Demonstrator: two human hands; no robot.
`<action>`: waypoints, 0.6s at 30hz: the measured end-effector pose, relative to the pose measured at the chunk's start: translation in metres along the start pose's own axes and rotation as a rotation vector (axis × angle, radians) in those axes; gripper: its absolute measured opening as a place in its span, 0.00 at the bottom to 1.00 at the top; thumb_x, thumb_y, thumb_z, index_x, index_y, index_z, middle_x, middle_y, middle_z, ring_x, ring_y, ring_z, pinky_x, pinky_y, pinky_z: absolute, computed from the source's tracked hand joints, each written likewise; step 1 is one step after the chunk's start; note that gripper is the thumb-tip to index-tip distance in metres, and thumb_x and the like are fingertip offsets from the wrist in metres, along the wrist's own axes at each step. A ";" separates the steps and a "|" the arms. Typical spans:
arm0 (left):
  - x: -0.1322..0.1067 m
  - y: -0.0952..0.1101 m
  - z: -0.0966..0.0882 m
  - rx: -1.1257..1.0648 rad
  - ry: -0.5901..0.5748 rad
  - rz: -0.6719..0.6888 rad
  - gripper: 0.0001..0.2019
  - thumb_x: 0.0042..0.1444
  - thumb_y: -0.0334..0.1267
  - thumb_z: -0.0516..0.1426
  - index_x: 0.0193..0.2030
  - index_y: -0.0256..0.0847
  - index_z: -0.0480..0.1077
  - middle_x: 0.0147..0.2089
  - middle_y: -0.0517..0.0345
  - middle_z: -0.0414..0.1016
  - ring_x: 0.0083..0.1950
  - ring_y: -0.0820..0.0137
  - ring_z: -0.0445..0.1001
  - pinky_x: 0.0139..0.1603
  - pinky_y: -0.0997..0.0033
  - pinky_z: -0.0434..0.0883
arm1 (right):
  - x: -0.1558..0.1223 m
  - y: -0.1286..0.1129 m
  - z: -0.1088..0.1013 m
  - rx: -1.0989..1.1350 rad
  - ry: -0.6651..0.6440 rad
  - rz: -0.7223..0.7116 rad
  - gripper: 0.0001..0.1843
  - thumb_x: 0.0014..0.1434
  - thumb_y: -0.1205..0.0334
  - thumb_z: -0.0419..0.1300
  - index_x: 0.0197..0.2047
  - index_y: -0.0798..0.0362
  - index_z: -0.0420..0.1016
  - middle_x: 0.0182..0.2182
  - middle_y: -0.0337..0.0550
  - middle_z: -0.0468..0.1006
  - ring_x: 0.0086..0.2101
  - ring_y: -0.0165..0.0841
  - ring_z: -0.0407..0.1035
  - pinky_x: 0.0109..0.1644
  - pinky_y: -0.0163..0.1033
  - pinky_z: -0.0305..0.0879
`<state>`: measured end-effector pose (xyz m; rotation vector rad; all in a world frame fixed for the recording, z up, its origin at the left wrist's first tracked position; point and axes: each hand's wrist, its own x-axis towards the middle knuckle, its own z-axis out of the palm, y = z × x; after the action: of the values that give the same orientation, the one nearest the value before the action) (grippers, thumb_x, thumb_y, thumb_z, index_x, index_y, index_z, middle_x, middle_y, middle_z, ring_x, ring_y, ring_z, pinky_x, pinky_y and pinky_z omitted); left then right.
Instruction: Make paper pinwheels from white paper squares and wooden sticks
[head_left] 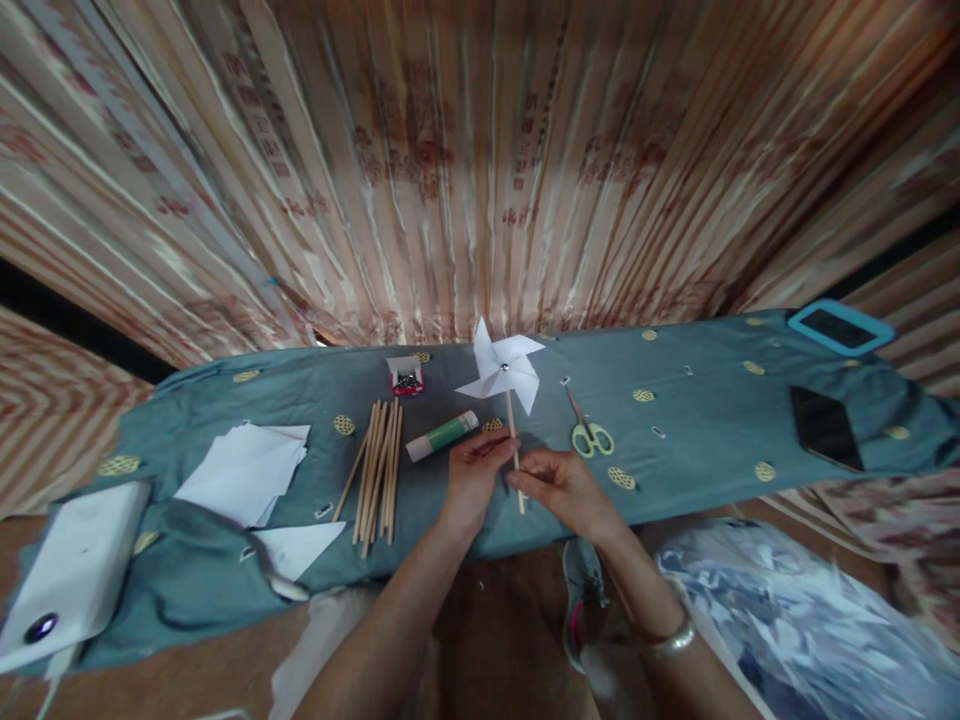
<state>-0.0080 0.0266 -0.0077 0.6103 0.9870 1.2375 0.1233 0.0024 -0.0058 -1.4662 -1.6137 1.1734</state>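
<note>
A white paper pinwheel (517,377) with a shiny pin at its centre is fixed to a thin wooden stick, held over the near part of the table. My left hand (474,472) pinches the stick from the left, about midway down. Lower on the same stick, the fingers of my right hand (559,485) are closed around it. Left of my left hand lies a glue stick (442,436) with a green and white label. Scissors (591,436) with light green handles rest to the right, beyond my right hand.
A bundle of wooden sticks (381,470) lies beside stacked white paper squares (244,470). Behind them sits a small open box of pins (406,377). A white device (79,565) stands at the left end, a dark phone (825,428) and blue-framed tablet (841,327) at the right.
</note>
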 end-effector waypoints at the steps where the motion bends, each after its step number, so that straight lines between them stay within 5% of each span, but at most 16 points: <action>1: -0.001 0.001 0.000 -0.012 -0.006 -0.009 0.12 0.34 0.38 0.70 0.29 0.39 0.81 0.32 0.55 0.81 0.33 0.71 0.75 0.40 0.71 0.69 | -0.001 -0.001 -0.001 -0.023 0.014 -0.004 0.19 0.54 0.47 0.61 0.22 0.53 0.68 0.19 0.34 0.64 0.23 0.26 0.56 0.27 0.33 0.54; 4: -0.005 0.002 0.001 -0.023 -0.035 -0.035 0.14 0.37 0.41 0.69 0.33 0.39 0.81 0.34 0.54 0.81 0.32 0.72 0.75 0.39 0.72 0.69 | -0.003 -0.002 -0.016 -0.093 0.044 -0.009 0.22 0.54 0.44 0.60 0.21 0.53 0.67 0.18 0.33 0.62 0.22 0.26 0.56 0.26 0.33 0.53; 7: -0.008 0.002 0.001 0.005 -0.048 -0.033 0.16 0.38 0.42 0.69 0.35 0.39 0.80 0.33 0.54 0.80 0.32 0.72 0.74 0.37 0.72 0.69 | -0.001 0.006 -0.052 -0.238 0.089 0.013 0.26 0.53 0.39 0.59 0.19 0.52 0.66 0.17 0.34 0.64 0.22 0.27 0.58 0.27 0.34 0.55; 10: -0.011 -0.002 0.000 0.020 -0.069 -0.030 0.15 0.36 0.42 0.70 0.33 0.39 0.80 0.29 0.56 0.79 0.30 0.72 0.73 0.36 0.72 0.70 | 0.009 0.025 -0.107 -0.481 0.147 0.105 0.24 0.54 0.39 0.57 0.24 0.52 0.75 0.19 0.38 0.72 0.22 0.29 0.64 0.28 0.34 0.57; 14: -0.014 -0.013 -0.004 0.039 -0.107 -0.089 0.14 0.34 0.42 0.70 0.30 0.40 0.80 0.28 0.57 0.78 0.29 0.72 0.72 0.35 0.71 0.71 | 0.030 0.055 -0.189 -0.956 0.233 0.355 0.14 0.56 0.51 0.60 0.26 0.51 0.79 0.22 0.41 0.77 0.25 0.32 0.70 0.29 0.34 0.58; 18: -0.023 -0.020 -0.008 0.060 -0.142 -0.128 0.13 0.33 0.40 0.70 0.29 0.40 0.81 0.28 0.56 0.77 0.29 0.73 0.70 0.34 0.73 0.68 | 0.050 0.079 -0.251 -1.114 0.317 0.405 0.13 0.50 0.59 0.66 0.18 0.55 0.78 0.17 0.48 0.75 0.17 0.31 0.63 0.25 0.38 0.54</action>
<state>-0.0061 -0.0011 -0.0219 0.6621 0.9317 1.0402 0.3737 0.0964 0.0140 -2.5818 -1.8538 0.0741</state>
